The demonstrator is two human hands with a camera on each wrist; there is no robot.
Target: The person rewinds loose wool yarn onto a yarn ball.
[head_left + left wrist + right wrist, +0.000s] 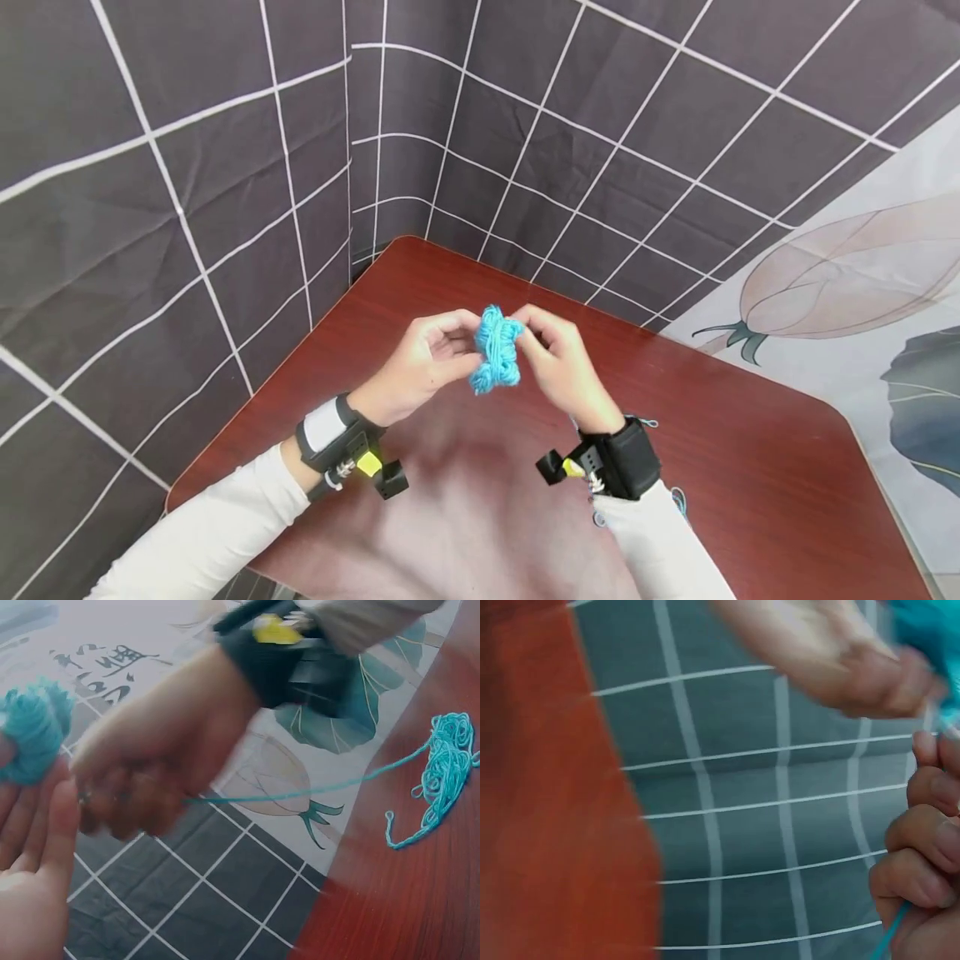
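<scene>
A bundle of turquoise yarn (497, 350), wrapped around its middle, is held up over the table between both hands. My left hand (429, 357) grips the bundle from the left with thumb and fingers. On the other side my right hand (561, 360) has its fingers curled round a strand of the same yarn (285, 798), close against the bundle. From the right fist this strand runs to a loose tangle of yarn (448, 761) on the tabletop. In the right wrist view the strand (891, 931) comes out below the curled fingers; the bundle is partly cut off there.
A reddish-brown wooden table (750, 450) lies under the hands. Dark curtains with a white grid (225, 167) stand behind and to the left, and a flower-printed cloth (840, 283) hangs at the right. A small ring-shaped thing (598, 518) shows beside the right sleeve.
</scene>
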